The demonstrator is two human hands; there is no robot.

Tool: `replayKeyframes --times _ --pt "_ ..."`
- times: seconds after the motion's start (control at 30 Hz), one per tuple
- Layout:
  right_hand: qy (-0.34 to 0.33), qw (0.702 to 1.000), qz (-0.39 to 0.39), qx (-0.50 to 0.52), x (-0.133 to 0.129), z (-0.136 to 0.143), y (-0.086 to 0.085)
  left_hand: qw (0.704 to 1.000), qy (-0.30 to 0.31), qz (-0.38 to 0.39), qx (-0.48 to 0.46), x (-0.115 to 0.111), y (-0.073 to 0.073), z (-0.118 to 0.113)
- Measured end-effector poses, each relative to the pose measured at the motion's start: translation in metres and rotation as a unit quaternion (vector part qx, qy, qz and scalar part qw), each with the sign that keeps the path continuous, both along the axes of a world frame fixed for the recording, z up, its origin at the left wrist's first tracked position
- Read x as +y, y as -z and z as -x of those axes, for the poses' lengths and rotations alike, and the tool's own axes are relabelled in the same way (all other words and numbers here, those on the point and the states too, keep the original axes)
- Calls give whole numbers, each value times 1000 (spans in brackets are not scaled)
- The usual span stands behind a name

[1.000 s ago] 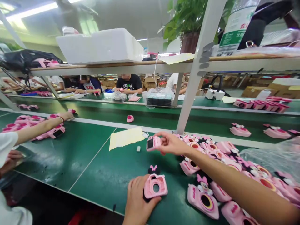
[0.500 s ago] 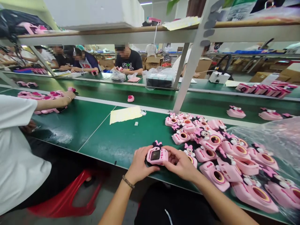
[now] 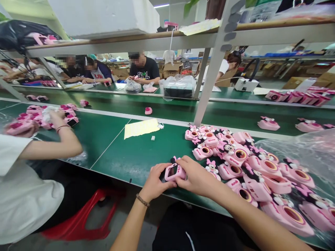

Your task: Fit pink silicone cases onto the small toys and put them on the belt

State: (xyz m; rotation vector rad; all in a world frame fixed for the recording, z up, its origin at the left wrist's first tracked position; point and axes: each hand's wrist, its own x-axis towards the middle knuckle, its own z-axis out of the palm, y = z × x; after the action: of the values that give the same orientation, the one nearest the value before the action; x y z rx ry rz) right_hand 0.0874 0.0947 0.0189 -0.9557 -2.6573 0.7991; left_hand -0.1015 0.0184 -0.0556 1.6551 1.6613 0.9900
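- Head view: the pink toy camera is over the counter's near edge, screen facing up.
- The left grip and right grip each hold one side.
- Its back and front were apart; now they're together, so it looks whole.
- 11 o'clock: white block, yellow paper.
- 3 o'clock: pink heap.
- 10 o'clock: co-worker's hand.

Before you runs a green table, with a long shelf on pale metal posts above it. To your left stands a red plastic stool on the grey floor; farther back you see cardboard boxes and a ceiling light.
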Motion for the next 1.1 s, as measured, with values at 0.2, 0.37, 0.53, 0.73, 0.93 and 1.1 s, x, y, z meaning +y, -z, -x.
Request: replayKeyframes --times 0.2,0.37,0.53,0.73,0.93,1.1 --pt "-23 999 -20 -12 -2 0 4 999 -18 36 -3 5 -7 -1" --pt "-46 998 -39 29 -2 4 18 996 -31 83 -5 11 -12 -1" --pt "22 994 -38 105 -10 -6 46 999 -16 47 5 9 -7 0" --pt "53 977 88 185 -6 -22 58 999 -42 -7 7 4 4 -4" --pt "107 881 356 292 -6 -24 53 979 25 18 -203 -4 -3 -11" --pt "123 897 312 289 -13 -14 56 983 29 32 -179 -2 -12 -19"
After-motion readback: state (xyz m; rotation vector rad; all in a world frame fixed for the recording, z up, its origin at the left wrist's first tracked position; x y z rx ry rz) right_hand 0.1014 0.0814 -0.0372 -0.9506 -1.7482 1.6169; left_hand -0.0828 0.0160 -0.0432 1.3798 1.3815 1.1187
